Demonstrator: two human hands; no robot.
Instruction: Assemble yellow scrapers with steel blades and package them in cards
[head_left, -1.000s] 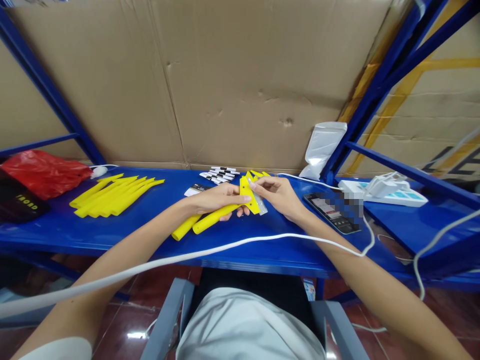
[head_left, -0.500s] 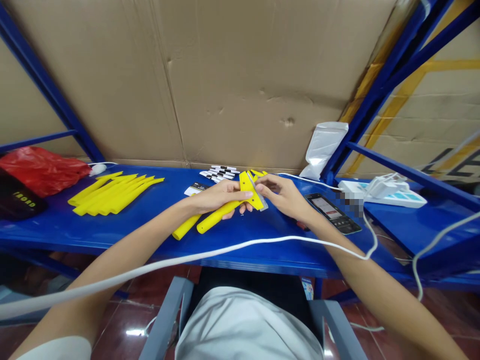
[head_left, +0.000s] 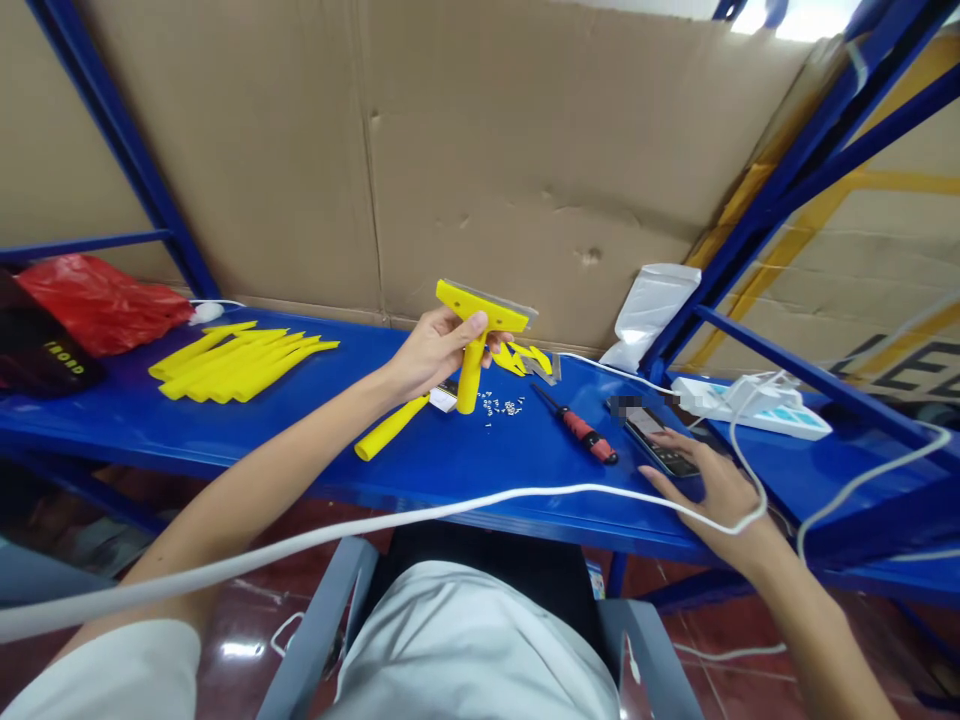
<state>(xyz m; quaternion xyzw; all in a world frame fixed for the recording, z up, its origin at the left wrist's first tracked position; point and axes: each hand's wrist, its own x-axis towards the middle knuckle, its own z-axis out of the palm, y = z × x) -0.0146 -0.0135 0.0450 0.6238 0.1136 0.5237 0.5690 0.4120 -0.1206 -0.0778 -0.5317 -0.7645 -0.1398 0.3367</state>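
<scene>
My left hand (head_left: 435, 352) is closed around a yellow scraper (head_left: 471, 378), raised off the table, its wide head with a metal blade edge facing up and away. My right hand (head_left: 712, 490) has its fingers spread at the near edge of a smartphone (head_left: 660, 440), at least one finger over its screen; whether it presses I cannot tell. Between the hands lie a red-and-black screwdriver (head_left: 585, 432) and a scatter of small screws (head_left: 510, 407). Behind them are yellow head pieces (head_left: 510, 358) and metal blades (head_left: 544, 372). Another yellow handle (head_left: 390, 430) rests below my left hand.
Several yellow handles (head_left: 240, 370) lie in a row at the left, by a red plastic bag (head_left: 105, 300). A white power strip (head_left: 750, 408) sits at the right. A white cable (head_left: 450, 507) crosses in front of the blue table (head_left: 300, 430). Cardboard stands behind.
My left hand has lifted the scraper and turned its head upward. My right hand has let go of the scraper and moved right to the smartphone. The screwdriver and screws now show.
</scene>
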